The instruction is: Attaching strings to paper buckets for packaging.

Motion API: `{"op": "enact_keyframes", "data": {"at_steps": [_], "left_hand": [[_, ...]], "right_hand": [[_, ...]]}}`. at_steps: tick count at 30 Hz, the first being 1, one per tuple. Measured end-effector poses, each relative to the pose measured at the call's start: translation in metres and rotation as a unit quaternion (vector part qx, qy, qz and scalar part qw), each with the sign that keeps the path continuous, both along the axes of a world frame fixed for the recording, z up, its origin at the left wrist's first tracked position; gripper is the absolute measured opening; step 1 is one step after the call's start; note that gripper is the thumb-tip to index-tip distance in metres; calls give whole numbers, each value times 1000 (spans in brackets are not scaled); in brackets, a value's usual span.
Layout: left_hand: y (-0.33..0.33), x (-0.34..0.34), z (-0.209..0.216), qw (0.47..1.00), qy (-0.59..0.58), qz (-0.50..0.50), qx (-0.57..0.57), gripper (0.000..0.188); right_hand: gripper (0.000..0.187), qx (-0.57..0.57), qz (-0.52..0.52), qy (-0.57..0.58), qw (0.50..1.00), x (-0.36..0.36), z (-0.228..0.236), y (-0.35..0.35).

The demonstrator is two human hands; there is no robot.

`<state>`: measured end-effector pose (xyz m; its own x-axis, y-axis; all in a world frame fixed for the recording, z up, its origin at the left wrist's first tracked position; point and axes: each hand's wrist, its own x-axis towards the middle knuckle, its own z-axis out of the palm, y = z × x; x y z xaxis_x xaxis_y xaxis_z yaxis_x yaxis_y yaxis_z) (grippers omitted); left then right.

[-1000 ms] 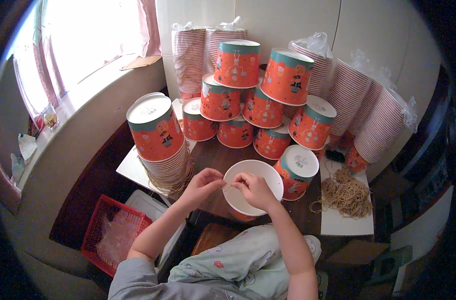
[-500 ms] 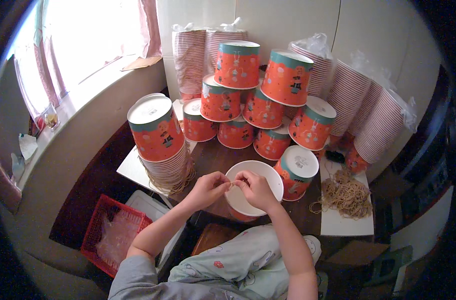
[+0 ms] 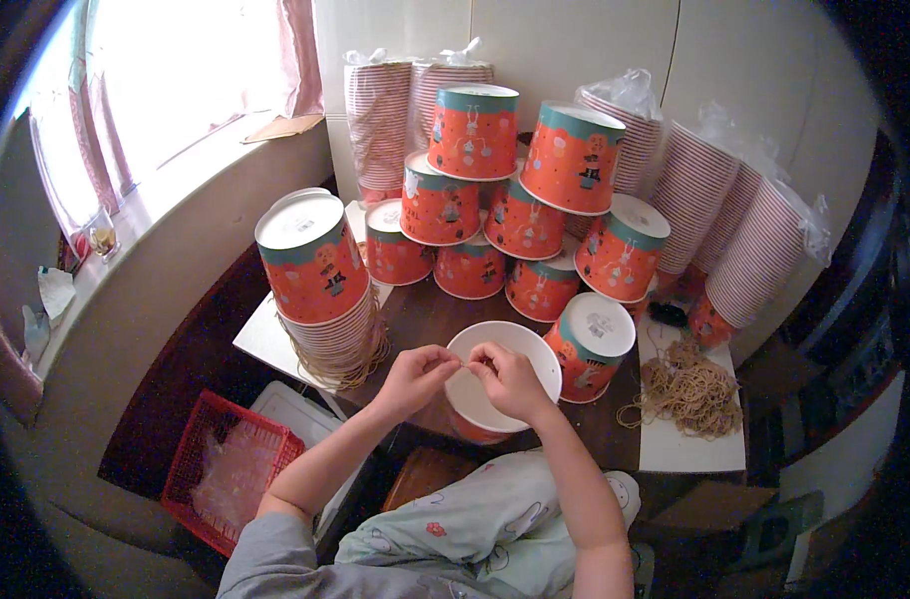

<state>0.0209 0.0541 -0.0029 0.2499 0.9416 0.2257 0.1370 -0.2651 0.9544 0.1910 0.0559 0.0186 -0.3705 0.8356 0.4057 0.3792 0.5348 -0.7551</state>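
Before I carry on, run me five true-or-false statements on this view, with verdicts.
1. The left hand and the right hand are at the open bucket. True.
2. The heap of tan cord lies on the window sill. False: it lies on the white surface at the right.
3. A red basket is at the person's left. True.
4. The top bucket of the left stack has its opening facing up. False: it is upside down, base up.
5. The two hands are spread wide apart. False: their fingertips are close together, pinching what looks like a thin strand.
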Motion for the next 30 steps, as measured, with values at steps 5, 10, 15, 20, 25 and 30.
{"op": "enact_keyframes", "data": {"at_steps": [5,10,15,20,25,30], "left_hand": [[1,-1,-7,998,-61,-3,-20,13],[1,-3,-10,998,-54,-7,-36,13],[-4,-7,-9,999,-31,1,-21,13],[-16,-9,6,981,81,47,172,15],[-22,-12,18,958,126,64,249,17],[-25,-15,22,963,133,62,224,15]], "right_hand": [[7,18,-1,-12,1000,-1,-2,-1],[7,19,19,-3,1000,-3,-4,-3],[6,-38,44,39,998,-6,-5,-6],[7,-47,41,49,997,-11,6,-11],[11,-5,36,-7,999,-13,12,-16],[12,-10,37,-13,999,-12,18,-22]]}}
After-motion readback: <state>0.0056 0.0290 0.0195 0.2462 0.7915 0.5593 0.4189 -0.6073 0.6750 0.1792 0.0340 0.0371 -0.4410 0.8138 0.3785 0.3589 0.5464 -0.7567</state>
